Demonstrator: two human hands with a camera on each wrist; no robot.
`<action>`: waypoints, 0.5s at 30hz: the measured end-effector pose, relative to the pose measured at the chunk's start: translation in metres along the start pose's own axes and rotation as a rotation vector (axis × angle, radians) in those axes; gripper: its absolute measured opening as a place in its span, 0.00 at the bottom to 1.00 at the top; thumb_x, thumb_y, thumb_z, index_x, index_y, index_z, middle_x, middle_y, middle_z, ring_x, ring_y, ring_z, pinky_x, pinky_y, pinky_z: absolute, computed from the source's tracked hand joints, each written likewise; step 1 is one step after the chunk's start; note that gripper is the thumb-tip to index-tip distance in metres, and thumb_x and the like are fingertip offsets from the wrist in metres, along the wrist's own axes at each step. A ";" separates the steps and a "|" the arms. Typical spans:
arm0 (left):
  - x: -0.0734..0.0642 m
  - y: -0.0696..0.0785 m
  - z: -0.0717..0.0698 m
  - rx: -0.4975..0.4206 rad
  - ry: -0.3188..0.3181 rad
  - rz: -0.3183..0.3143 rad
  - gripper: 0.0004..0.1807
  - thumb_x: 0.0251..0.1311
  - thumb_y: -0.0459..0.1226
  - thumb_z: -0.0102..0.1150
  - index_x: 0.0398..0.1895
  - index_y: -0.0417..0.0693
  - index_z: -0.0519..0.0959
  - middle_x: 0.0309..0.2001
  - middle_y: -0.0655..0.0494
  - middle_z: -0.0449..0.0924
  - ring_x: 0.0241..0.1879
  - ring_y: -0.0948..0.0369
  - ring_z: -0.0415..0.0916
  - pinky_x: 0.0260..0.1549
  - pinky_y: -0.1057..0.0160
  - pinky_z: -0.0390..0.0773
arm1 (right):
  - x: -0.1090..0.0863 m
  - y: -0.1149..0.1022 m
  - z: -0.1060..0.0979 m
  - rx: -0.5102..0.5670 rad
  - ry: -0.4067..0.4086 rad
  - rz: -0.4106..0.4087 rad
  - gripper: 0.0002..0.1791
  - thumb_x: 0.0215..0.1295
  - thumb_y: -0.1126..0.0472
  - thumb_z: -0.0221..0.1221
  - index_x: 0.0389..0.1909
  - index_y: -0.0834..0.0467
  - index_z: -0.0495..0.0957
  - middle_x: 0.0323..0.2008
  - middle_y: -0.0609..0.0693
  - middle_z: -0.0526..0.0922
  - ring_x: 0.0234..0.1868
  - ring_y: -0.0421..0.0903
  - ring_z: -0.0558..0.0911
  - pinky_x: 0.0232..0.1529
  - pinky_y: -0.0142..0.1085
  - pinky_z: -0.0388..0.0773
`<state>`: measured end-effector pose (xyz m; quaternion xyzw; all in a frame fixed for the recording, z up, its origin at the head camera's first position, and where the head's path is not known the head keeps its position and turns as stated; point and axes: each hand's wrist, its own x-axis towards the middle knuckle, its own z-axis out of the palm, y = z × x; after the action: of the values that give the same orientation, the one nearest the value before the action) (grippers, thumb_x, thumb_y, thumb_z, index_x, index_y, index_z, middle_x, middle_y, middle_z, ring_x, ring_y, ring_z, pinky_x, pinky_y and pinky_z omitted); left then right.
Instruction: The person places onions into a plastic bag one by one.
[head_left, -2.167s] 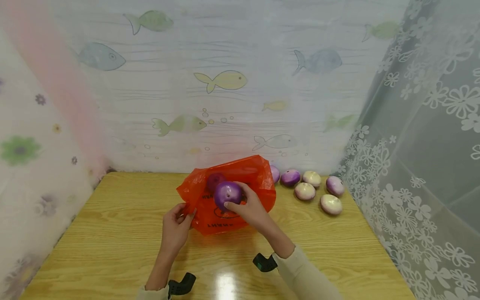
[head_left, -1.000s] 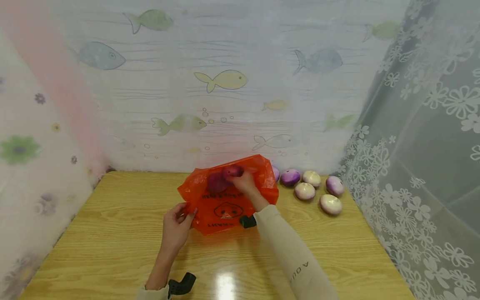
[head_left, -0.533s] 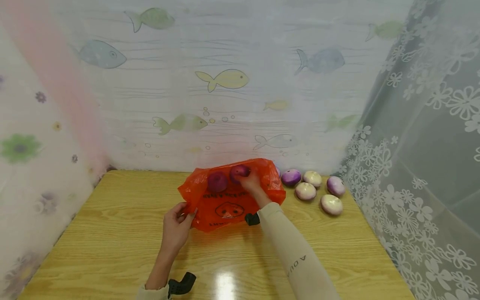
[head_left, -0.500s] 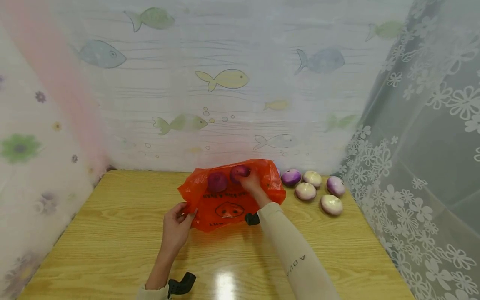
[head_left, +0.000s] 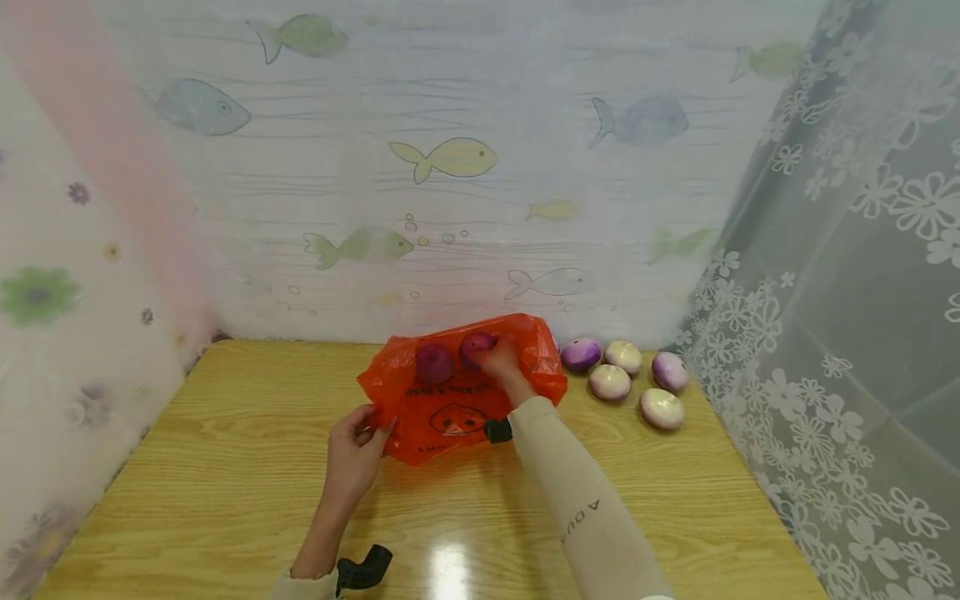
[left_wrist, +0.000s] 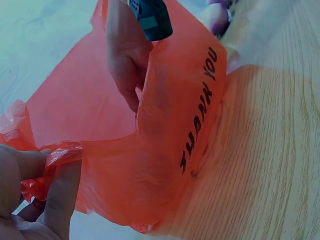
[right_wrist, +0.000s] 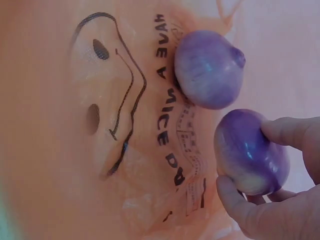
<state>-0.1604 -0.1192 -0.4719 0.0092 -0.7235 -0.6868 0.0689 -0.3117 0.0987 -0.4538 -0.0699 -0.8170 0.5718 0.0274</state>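
Note:
A red plastic bag (head_left: 457, 425) with black print lies open on the wooden table. My left hand (head_left: 354, 454) pinches the bag's left edge, and in the left wrist view the film runs between the thumb and fingers (left_wrist: 62, 197). Inside the bag, my right hand (head_left: 501, 360) holds a purple onion (right_wrist: 250, 150) between thumb and fingers. Beside it in the bag lies a second purple onion (right_wrist: 210, 70), apart from the fingers. From the head view, part of the right hand is hidden behind red film.
Several purple-and-cream onions sit at the table's back right, among them a purple one (head_left: 581, 355) and a pale one (head_left: 662, 409). Another is partly hidden behind the bag. A fish-patterned curtain (head_left: 480, 208) hangs behind the wooden table (head_left: 247, 450).
My right hand has carried its onion from the bag's mouth deeper inside, to the right of the other onion. The left hand keeps its grip on the edge.

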 end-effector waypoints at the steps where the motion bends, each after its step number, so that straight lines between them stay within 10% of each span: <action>1: 0.000 0.000 0.000 0.001 -0.002 0.001 0.15 0.71 0.26 0.55 0.58 0.30 0.76 0.55 0.33 0.78 0.37 0.70 0.83 0.33 0.71 0.84 | 0.000 0.000 0.000 0.005 0.001 0.003 0.28 0.61 0.68 0.66 0.60 0.72 0.69 0.55 0.65 0.77 0.55 0.60 0.77 0.62 0.49 0.78; 15: -0.003 0.002 0.000 -0.003 -0.011 -0.006 0.15 0.72 0.28 0.54 0.60 0.31 0.75 0.57 0.35 0.77 0.41 0.66 0.83 0.35 0.71 0.84 | 0.003 0.008 0.001 0.044 -0.018 -0.002 0.23 0.65 0.68 0.63 0.57 0.73 0.69 0.49 0.62 0.76 0.48 0.57 0.76 0.56 0.47 0.81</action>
<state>-0.1577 -0.1191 -0.4698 0.0074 -0.7228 -0.6881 0.0627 -0.3142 0.1013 -0.4616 -0.0633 -0.8044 0.5903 0.0220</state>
